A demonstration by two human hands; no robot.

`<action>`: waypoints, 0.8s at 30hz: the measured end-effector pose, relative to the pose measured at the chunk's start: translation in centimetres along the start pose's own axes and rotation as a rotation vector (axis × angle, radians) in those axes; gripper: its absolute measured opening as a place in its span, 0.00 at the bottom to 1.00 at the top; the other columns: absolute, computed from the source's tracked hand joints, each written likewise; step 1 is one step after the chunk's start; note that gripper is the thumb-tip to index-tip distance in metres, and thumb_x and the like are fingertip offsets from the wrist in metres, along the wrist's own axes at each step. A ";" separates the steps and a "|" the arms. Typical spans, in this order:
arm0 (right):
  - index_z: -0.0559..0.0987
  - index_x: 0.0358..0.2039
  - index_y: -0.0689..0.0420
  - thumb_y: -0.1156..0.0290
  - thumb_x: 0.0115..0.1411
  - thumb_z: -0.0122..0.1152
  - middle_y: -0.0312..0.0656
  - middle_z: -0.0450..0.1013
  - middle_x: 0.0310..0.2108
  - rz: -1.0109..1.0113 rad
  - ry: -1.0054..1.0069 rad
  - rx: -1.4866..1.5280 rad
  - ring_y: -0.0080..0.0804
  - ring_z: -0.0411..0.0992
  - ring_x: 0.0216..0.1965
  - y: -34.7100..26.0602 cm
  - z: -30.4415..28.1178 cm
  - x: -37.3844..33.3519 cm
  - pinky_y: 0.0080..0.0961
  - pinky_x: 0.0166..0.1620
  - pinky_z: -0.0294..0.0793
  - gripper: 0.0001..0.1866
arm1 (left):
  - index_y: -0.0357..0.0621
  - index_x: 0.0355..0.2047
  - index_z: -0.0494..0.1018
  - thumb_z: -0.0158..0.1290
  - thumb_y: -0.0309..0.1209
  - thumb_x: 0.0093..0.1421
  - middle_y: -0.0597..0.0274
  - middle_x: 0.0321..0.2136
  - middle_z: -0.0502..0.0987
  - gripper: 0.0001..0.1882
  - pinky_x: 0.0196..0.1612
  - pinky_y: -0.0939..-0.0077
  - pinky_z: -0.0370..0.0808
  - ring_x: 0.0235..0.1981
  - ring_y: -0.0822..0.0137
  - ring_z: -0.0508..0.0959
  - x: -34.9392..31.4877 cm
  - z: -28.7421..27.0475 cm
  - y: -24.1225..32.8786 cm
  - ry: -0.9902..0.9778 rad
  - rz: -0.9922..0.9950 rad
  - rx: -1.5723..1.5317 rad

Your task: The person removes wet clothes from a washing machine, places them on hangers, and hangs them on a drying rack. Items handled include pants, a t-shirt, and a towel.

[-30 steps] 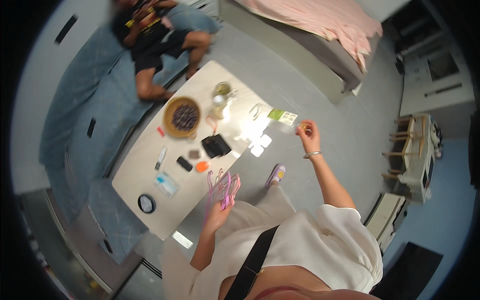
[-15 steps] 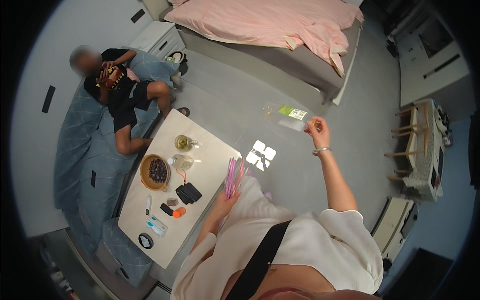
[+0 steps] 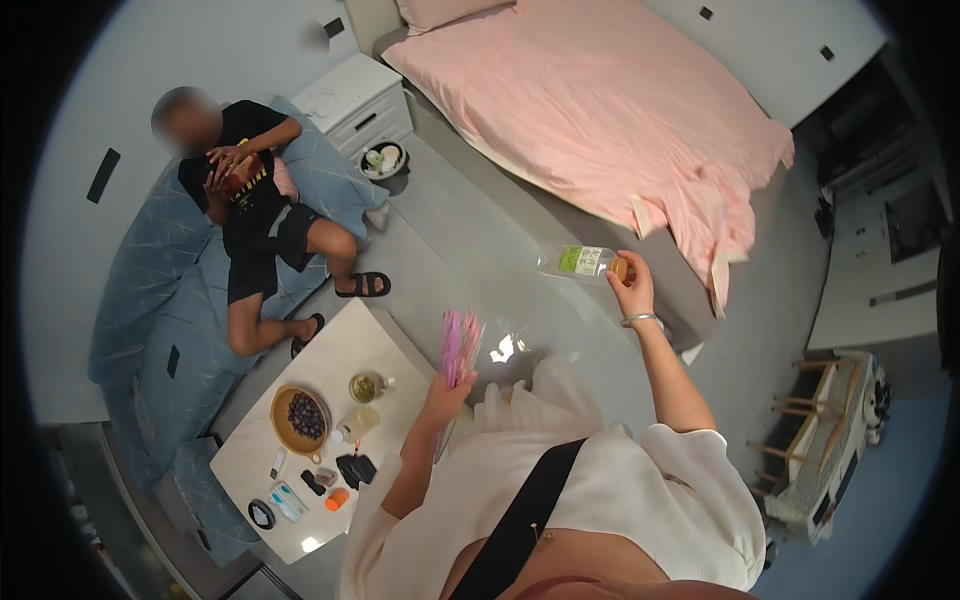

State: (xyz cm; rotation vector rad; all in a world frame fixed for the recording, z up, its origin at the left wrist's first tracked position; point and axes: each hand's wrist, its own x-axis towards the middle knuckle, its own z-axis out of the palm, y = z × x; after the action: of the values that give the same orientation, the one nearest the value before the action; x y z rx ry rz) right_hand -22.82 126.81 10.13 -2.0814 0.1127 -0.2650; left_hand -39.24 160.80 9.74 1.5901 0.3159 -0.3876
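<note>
Right grip (image 3: 633, 285) pinches a bottle (image 3: 585, 261); left grip (image 3: 443, 402) clasps hangers (image 3: 459, 345).

Pale table (image 3: 350, 340): 1 brown bowl (image 3: 281, 424), 1 glass mug (image 3: 366, 387), 1 bottle (image 3: 361, 423), 1 black case (image 3: 356, 469), 1 orange item (image 3: 337, 499), 1 blue-white packet (image 3: 288, 502). Bed (image 3: 685, 275): pink cover (image 3: 590, 110).

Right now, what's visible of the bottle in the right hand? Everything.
The bottle is clear, glass or plastic unclear, with a green-and-white label and brownish cap. Contents can't be made out. It's held roughly sideways, base pointing left, grey floor behind it. The right hand grips the cap end; nothing else visibly touches it.
</note>
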 end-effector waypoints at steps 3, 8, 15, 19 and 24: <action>0.71 0.43 0.55 0.78 0.45 0.65 0.41 0.67 0.39 -0.055 -0.060 0.006 0.30 0.70 0.36 1.6 4.5 9.2 0.22 0.37 0.73 0.23 | 0.45 0.17 0.65 0.50 0.36 0.59 0.75 0.14 0.61 0.15 0.19 0.82 0.57 0.17 0.81 0.60 7.0 -0.5 3.9 0.066 0.061 0.043; 0.72 0.42 0.56 0.81 0.43 0.64 0.39 0.68 0.39 -0.184 -0.241 -0.052 0.30 0.70 0.38 0.7 14.8 24.1 0.22 0.39 0.73 0.23 | 0.44 0.17 0.65 0.51 0.34 0.59 0.75 0.14 0.62 0.15 0.20 0.81 0.57 0.17 0.81 0.60 17.5 -2.7 6.7 0.216 0.023 -0.005; 0.71 0.40 0.54 0.80 0.40 0.65 0.44 0.66 0.39 -0.450 -0.453 -0.172 0.43 0.69 0.38 -4.1 34.2 40.7 0.30 0.42 0.72 0.23 | 0.40 0.20 0.68 0.53 0.34 0.57 0.72 0.14 0.64 0.13 0.19 0.78 0.58 0.18 0.78 0.62 27.4 -7.0 9.2 0.510 -0.165 -0.191; 0.71 0.40 0.51 0.75 0.42 0.65 0.44 0.66 0.40 -0.503 -0.615 -0.304 0.44 0.69 0.40 -4.5 46.9 47.7 0.32 0.42 0.71 0.22 | 0.41 0.20 0.69 0.54 0.35 0.57 0.71 0.14 0.66 0.13 0.19 0.79 0.59 0.16 0.78 0.64 33.5 -10.6 9.0 0.646 -0.289 -0.347; 0.73 0.38 0.47 0.71 0.46 0.61 0.39 0.67 0.41 -0.508 -0.691 -0.582 0.40 0.68 0.42 -3.5 62.5 53.3 0.35 0.42 0.70 0.16 | 0.39 0.21 0.70 0.52 0.34 0.58 0.71 0.15 0.67 0.12 0.20 0.80 0.60 0.17 0.78 0.64 43.2 -16.9 7.9 0.746 -0.409 -0.364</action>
State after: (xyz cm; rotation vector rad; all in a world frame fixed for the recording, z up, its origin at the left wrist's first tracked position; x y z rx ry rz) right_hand 43.57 171.26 -9.43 -2.6325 -0.8531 0.2293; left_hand 4.02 175.77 -1.21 1.2494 1.2245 -0.0180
